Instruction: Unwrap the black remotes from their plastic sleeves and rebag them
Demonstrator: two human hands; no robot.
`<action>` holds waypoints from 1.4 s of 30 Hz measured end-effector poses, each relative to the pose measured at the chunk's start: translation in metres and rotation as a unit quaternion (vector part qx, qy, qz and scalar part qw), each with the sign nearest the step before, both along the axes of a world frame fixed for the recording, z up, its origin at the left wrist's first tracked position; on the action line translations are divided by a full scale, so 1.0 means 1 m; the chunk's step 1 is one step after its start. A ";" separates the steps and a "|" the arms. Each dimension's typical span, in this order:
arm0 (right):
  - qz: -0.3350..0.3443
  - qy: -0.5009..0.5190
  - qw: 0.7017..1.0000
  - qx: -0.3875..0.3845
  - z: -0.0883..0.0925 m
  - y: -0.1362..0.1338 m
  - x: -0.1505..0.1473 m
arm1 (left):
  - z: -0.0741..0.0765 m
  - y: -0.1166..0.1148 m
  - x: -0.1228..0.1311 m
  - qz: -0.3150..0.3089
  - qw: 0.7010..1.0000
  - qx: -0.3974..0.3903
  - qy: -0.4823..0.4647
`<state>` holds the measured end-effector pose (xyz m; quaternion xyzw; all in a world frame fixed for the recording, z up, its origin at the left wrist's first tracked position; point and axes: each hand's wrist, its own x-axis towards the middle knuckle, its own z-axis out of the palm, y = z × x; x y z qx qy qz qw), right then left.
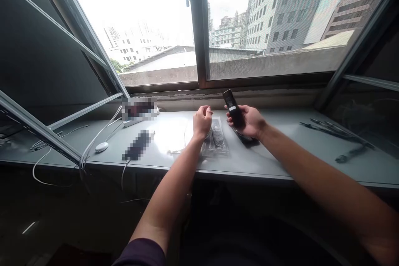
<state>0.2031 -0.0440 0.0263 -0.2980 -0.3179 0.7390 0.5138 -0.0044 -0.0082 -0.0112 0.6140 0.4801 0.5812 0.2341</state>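
My right hand (249, 121) grips a slim black remote control (232, 107), tilted up toward the window, with a pale label on its face. My left hand (202, 121) hovers just left of it, fingers curled in a loose pinch; what they hold, if anything, is too small to make out. Under my left hand lies a clear plastic bag (216, 139) with dark remote-like items inside. Another dark remote (245, 137) lies on the grey windowsill (280, 153) beneath my right hand.
White cables (93, 141) and a small white oval device (101, 146) lie at the left of the sill, beside two blurred-out objects. Thin clear wrapping (177, 141) lies near the bag. Dark straps or cable ties (339, 133) rest at the right. The window frame (199, 29) stands behind.
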 end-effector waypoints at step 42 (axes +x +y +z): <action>-0.085 -0.372 0.862 0.334 -0.008 -0.010 -0.004 | -0.003 0.001 -0.002 -0.001 1.000 0.001 0.005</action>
